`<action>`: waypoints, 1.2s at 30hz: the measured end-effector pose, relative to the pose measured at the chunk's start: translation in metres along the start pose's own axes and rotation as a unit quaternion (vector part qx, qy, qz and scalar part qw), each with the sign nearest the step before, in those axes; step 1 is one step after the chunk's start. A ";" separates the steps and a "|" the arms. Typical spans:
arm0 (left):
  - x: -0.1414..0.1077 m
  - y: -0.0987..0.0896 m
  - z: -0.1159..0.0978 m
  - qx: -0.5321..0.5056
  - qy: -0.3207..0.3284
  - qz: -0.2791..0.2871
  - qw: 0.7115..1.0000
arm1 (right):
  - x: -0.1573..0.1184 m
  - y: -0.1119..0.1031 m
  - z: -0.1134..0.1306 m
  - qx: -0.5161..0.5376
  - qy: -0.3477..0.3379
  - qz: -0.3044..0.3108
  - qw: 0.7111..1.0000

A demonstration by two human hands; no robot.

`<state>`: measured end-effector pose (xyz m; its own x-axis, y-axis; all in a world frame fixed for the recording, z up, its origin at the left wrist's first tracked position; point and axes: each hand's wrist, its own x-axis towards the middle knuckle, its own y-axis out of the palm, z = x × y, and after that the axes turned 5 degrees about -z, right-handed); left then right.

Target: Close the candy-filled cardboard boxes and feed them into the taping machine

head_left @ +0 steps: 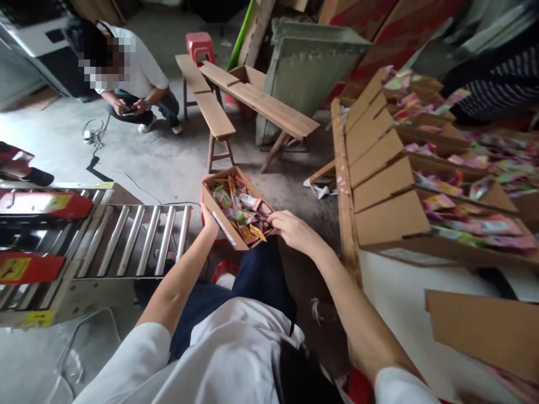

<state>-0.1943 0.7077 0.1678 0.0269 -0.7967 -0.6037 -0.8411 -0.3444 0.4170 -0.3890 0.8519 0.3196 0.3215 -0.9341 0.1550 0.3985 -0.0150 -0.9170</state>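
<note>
A small open cardboard box point(239, 242) full of colourful snack packets point(236, 210) is tilted in front of my body, above my knees. My left hand point(209, 224) is closed on the left side of this box. At the box's right edge is my right hand point(292, 230), its fingers bent and pressed together. Whether they grip a packet or the box edge I cannot make out. A yellow-orange packet point(257, 233) pokes over the near rim.
To the left stands a roller conveyor point(138, 238) with red machine parts point(46, 207). Several flap-open boxes point(391, 216) of packets line the right-hand table. Wooden benches point(214, 115) stand ahead. A person point(135, 64) squats at the far left, and cables point(95, 134) lie on the floor.
</note>
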 end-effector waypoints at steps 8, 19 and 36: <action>0.086 -0.026 0.015 -0.041 -0.007 -0.159 0.986 | 0.105 0.042 -0.111 -0.017 -0.078 0.097 0.992; 0.095 -0.038 -0.120 0.314 0.109 0.333 0.882 | 0.065 0.097 -0.048 0.045 0.039 -0.052 0.997; 0.094 0.000 -0.122 0.502 0.123 0.393 0.760 | 0.112 0.102 -0.075 0.268 0.037 0.150 0.951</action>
<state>-0.1259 0.5716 0.1942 -0.7004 -0.6722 -0.2398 -0.6348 0.7403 -0.2211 -0.3765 0.7186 0.2165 0.4361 -0.8905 -0.1293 0.6855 0.4219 -0.5934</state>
